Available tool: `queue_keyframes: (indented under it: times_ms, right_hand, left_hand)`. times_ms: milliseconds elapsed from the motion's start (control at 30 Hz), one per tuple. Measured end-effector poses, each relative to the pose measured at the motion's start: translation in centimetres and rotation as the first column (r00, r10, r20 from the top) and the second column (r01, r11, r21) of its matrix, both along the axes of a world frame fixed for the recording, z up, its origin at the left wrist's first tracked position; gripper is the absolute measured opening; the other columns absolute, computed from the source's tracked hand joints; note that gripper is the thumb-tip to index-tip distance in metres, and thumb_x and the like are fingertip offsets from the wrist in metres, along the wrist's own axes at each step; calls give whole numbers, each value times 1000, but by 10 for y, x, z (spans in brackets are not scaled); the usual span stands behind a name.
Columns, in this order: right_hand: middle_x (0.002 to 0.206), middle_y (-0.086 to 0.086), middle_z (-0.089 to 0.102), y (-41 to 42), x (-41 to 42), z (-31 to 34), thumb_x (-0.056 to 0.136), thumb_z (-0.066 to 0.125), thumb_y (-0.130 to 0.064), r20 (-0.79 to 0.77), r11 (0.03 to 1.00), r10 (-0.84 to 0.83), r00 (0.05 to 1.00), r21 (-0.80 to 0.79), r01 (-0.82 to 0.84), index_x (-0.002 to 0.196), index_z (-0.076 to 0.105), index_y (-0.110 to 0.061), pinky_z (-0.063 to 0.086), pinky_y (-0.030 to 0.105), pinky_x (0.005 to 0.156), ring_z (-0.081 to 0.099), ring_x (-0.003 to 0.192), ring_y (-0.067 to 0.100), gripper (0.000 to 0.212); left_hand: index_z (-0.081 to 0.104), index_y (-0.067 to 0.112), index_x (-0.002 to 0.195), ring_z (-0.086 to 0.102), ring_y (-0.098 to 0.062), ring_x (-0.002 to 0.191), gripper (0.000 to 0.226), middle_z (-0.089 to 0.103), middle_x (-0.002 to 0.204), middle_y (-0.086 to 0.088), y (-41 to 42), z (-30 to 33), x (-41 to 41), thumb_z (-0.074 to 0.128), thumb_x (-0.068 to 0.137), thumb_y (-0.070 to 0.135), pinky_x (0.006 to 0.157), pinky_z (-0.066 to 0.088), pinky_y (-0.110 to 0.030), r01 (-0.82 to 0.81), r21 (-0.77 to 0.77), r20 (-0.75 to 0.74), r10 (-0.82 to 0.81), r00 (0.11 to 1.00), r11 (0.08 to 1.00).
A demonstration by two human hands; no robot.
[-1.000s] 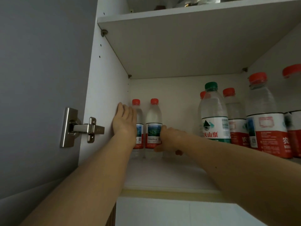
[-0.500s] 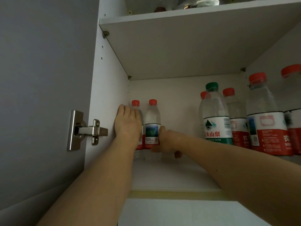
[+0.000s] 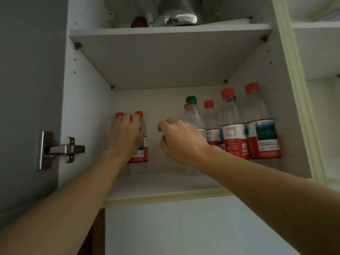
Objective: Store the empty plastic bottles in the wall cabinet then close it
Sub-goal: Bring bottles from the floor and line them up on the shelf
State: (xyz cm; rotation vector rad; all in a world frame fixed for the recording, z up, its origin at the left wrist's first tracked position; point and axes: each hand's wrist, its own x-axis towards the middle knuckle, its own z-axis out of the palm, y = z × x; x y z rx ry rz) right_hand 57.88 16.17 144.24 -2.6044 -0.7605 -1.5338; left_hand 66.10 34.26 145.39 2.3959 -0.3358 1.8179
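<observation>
Seven clear plastic bottles stand upright on the lower shelf (image 3: 161,183) of the open white wall cabinet (image 3: 86,100). Two small red-capped bottles (image 3: 142,150) sit at the back left, at about 9 o'clock. Five more stand at 3 o'clock: one green-capped bottle (image 3: 192,111) with a red cap peeking out behind it, a short red-capped bottle (image 3: 211,124), and two tall red-capped bottles (image 3: 232,126) nearest the right wall. All carry red-and-white labels with a blue-green picture; the writing is too blurred to read here.

The left hand (image 3: 127,135) lies flat with straight fingers over the two small bottles, fingertips reaching their caps. The right hand (image 3: 181,138) hangs loosely curled in the gap between the groups, holding nothing, in front of the green-capped bottle.

A second ago the right hand was low on the shelf with its thumb against the second small bottle; it has since let go and lifted. The left hand has slid from the cabinet's side wall onto the bottles.

A metal hinge (image 3: 60,150) joins the grey door (image 3: 27,89) at 9 o'clock. A shiny domed object (image 3: 176,11) rests on the upper shelf (image 3: 165,31) at 12 o'clock.
</observation>
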Motion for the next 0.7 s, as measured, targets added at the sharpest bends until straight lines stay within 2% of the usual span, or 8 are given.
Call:
queue_keyframes:
  times_ms: [67,133,200,267,400,500,567,700]
  right_hand:
    - [116,5,60,-21,-15,-7,94,55,-21,84,995,30,996,88,-38,123,57,-15,47,37,71,59,99,27,30]
    - [124,5,56,-45,-25,-16,93,56,-21,118,974,23,993,219,-49,125,55,-15,51,40,82,53,110,24,33]
    - [134,7,48,-68,-31,-27,93,59,-25,101,954,-57,993,299,24,133,51,-16,48,43,97,44,122,25,41]
    - [146,11,38,-86,-35,-40,92,60,-30,99,937,-169,981,324,129,139,46,-17,38,50,110,33,134,32,51]
    - [158,18,22,-107,-37,-62,90,58,-35,136,878,-304,943,425,221,147,37,-18,18,62,119,15,147,43,63]
    - [160,19,14,-113,-32,-65,89,59,-36,83,795,-308,948,569,208,151,30,-18,16,66,118,10,147,46,70]
    - [161,19,9,-115,-29,-64,88,61,-37,59,767,-316,947,604,218,153,23,-18,15,65,117,7,148,47,78]
    - [161,20,5,-118,-26,-64,87,67,-33,21,736,-284,959,646,204,156,18,-17,19,63,117,9,147,46,87]
  left_hand:
    - [57,7,126,55,-30,109,34,57,124,-13,-18,2,-8,57,99,28,88,49,-45,177,-100,-52,-183,982,979]
    - [54,14,131,58,-21,103,43,56,124,-5,-35,4,-19,61,96,39,84,51,-40,351,-221,-116,-382,917,910]
    - [48,21,136,59,-11,97,57,53,123,2,-52,8,-30,67,91,49,78,52,-32,467,-267,-207,-524,826,843]
    - [41,24,143,59,-9,101,73,52,126,4,-69,11,-42,73,84,55,80,54,-32,533,-301,-279,-607,744,791]
    - [25,25,153,59,-20,116,100,48,141,-4,-103,11,-50,80,75,56,95,55,-46,570,-378,-336,-682,650,730]
    - [17,26,156,52,-27,129,115,41,151,-8,-122,6,-46,85,69,56,103,51,-49,539,-421,-345,-678,649,730]
    - [12,26,158,48,-27,133,125,38,153,-8,-130,-1,-42,89,63,55,107,48,-49,521,-437,-359,-673,646,733]
    - [9,28,156,57,-25,123,123,48,141,-8,-137,-19,-36,93,67,36,99,54,-49,540,-460,-383,-707,595,704]
